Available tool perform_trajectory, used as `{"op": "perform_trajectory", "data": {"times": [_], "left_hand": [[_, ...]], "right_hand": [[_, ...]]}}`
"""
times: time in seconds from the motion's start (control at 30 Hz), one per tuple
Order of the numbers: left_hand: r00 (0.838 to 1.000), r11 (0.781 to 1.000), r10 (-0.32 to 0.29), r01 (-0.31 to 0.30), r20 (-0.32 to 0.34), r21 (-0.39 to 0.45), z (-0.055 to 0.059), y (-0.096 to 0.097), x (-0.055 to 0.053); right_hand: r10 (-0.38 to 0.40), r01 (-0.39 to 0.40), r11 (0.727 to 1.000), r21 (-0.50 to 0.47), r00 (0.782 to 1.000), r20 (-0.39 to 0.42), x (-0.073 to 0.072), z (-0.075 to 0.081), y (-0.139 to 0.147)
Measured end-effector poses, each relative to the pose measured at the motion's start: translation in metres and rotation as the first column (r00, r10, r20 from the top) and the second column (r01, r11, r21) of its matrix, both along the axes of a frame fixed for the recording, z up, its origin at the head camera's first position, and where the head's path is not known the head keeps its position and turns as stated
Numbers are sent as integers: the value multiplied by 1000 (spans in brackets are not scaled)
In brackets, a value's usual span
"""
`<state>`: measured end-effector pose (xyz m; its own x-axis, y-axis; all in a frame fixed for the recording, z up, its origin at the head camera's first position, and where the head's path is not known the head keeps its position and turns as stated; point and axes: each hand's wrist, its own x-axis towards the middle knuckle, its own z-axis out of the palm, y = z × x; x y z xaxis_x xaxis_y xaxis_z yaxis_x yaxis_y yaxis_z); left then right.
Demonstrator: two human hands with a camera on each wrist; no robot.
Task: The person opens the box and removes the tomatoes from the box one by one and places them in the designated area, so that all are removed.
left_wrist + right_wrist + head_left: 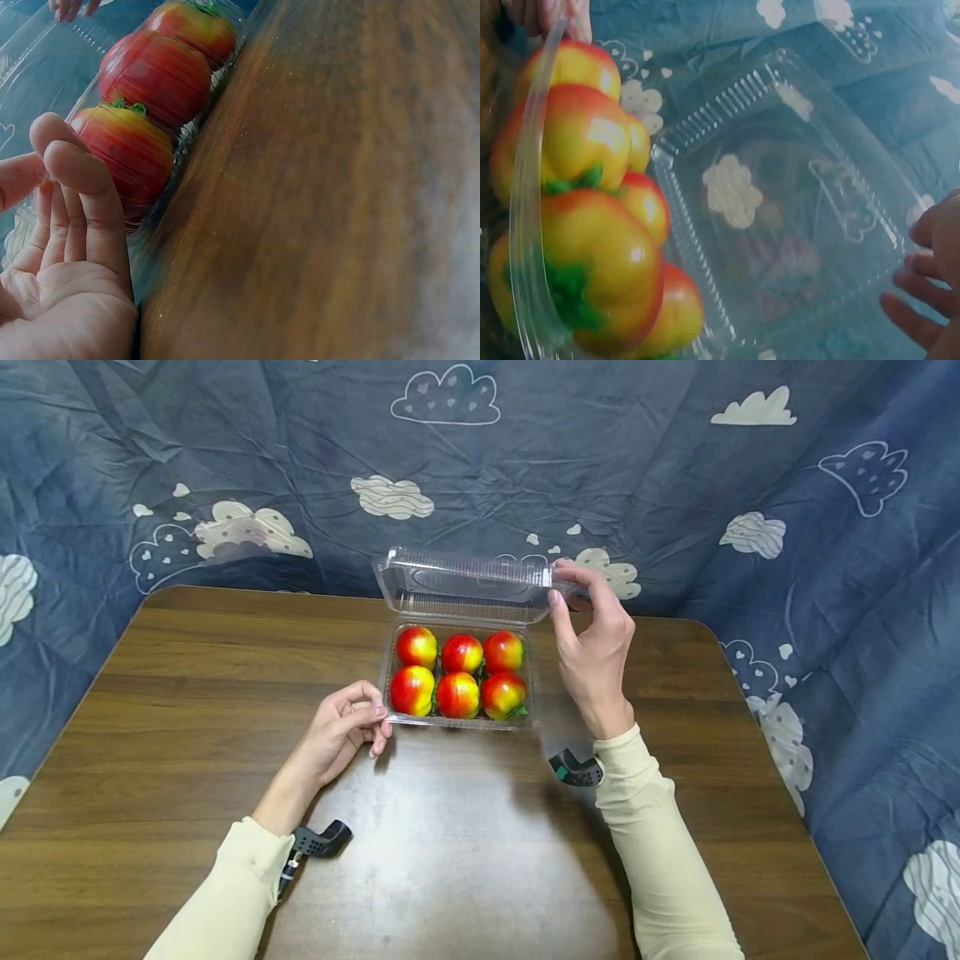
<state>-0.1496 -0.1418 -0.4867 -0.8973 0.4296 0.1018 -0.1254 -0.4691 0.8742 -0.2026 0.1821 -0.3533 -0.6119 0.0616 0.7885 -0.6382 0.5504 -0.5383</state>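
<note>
A clear plastic clamshell container [457, 721] stands on the wooden table [465, 843] with several red-and-yellow fruits [459, 672] in two rows inside. Its hinged lid [465, 578] stands raised at the back. My left hand [381, 720] pinches the tray's front left corner with curled fingers [82, 195] beside the nearest fruit [127, 146]. My right hand [564, 587] pinches the lid's right corner between thumb and fingers. In the right wrist view the see-through lid [795, 217] fills the middle, the fruits [592, 150] sit at the left, and my fingers [930, 255] touch its edge.
A dark blue cloth with white clouds [675, 485] hangs behind and around the table. Bare wood lies to the left, to the right and in front of the container. Black wrist mounts [318, 842] sit at both sleeves.
</note>
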Motion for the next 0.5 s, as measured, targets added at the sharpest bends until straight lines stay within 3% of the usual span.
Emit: {"op": "perform_trajectory", "data": {"times": [0.23,0.5], "left_hand": [[1000,1000,5,-5,-9,8,-1,0,0],[1000,1000,7,-7,-16,7,-1,1,0]], "right_hand": [[21,-18,994,-106,999,34,2,4,0],[45,-31,994,-105,990,130,-7,-11,5]]}}
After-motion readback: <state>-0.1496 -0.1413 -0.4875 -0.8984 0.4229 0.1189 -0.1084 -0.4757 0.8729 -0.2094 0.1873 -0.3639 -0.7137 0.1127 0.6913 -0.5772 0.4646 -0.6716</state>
